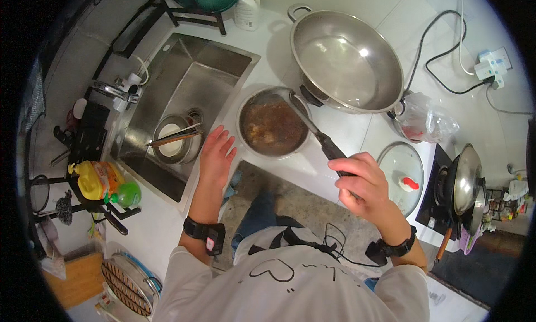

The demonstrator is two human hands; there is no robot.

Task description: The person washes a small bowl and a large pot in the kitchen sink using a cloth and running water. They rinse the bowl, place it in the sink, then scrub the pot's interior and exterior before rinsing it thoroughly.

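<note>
My right hand (362,186) grips the dark handle of a metal cooking utensil (307,121), a turner or ladle. Its blurred head reaches over the far rim of a round metal bowl (239,131); I cannot tell whether it touches the contents. A brown, soupy food (274,127) with paler lumps lies in the bowl, which stands on the white counter at the sink's right. My left hand (217,154) holds nothing, fingers apart, between the bowl and the steel sink (205,83). Inside the sink are stacked bowls (171,148) with chopsticks (178,137) across them.
A large steel pot (345,66) sits tilted behind the bowl. To the right are a glass lid (400,171), a plastic bag (431,119), a cooktop with a lidded wok (467,184) and power cords (431,68). Soap bottles (127,195) stand left, below the faucet (115,89).
</note>
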